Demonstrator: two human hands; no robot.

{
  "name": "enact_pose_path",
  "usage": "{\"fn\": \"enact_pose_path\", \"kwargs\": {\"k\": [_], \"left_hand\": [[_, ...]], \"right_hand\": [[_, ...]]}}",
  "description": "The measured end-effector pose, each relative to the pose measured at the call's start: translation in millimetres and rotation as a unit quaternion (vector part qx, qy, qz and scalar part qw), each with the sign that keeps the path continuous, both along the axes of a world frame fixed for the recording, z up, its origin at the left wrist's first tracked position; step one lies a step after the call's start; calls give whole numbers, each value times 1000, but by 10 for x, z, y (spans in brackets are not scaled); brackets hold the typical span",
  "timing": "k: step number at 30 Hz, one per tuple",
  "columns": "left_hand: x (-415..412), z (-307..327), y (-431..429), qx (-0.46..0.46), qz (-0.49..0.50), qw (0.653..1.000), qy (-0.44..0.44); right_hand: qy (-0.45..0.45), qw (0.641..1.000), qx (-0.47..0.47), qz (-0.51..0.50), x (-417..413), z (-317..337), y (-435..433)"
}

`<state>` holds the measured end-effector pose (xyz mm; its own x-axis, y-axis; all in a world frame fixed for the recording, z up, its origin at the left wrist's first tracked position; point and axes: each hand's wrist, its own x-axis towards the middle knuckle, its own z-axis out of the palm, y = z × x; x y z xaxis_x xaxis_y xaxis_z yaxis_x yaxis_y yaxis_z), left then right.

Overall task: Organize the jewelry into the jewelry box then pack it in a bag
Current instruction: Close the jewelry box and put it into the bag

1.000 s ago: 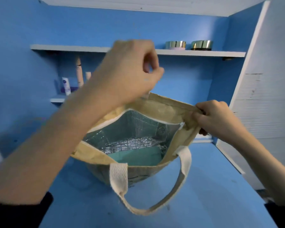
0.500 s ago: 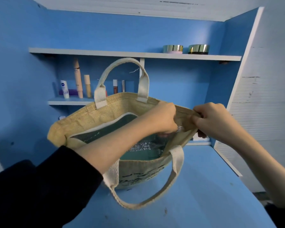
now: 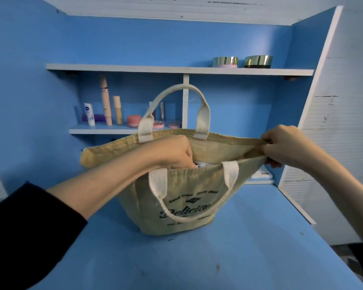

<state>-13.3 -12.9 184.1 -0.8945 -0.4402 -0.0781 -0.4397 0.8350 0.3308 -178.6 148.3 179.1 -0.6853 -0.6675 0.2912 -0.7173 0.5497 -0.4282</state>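
Observation:
A tan burlap bag with dark "Delicious" print stands upright on the blue table. My left hand reaches over the near rim at the middle of the bag's mouth, fingers curled down and pinched on the zipper pull, with a bit of white lining beside them. My right hand pinches the right end of the bag's rim and holds it taut. Between the two hands the mouth looks drawn together. One cream handle stands up at the back; the other hangs down the front. The jewelry box is hidden.
A blue shelf unit stands behind the bag. Two gold-lidded jars sit on the upper shelf, and several cosmetic tubes and pink pots on the lower one. A white slatted panel bounds the right side.
My left hand dropped from above the bag into its mouth, then slid left from the right end to the middle. The mouth narrowed, hiding the silver lining and teal box. The right hand stayed put.

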Motion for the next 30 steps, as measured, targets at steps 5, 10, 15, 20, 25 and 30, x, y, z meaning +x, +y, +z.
{"fn": "enact_pose_path", "kwargs": {"k": [5, 10, 15, 20, 25, 30], "left_hand": [[413, 285, -371, -60, 57, 993, -86], [798, 552, -601, -129, 161, 977, -62], [704, 422, -660, -82, 205, 975, 0], [585, 277, -753, -45, 230, 969, 77], [575, 98, -900, -7, 246, 959, 138], [531, -381, -912, 99, 272, 877, 383]], "right_hand": [[5, 999, 26, -25, -136, 56, 82], [-10, 997, 64, -49, -239, 154, 131], [154, 985, 67, -45, -202, 193, 16], [197, 961, 3, 195, 247, 144, -144], [254, 948, 78, 176, 132, 124, -470], [249, 944, 92, 197, 165, 102, -704]]}}
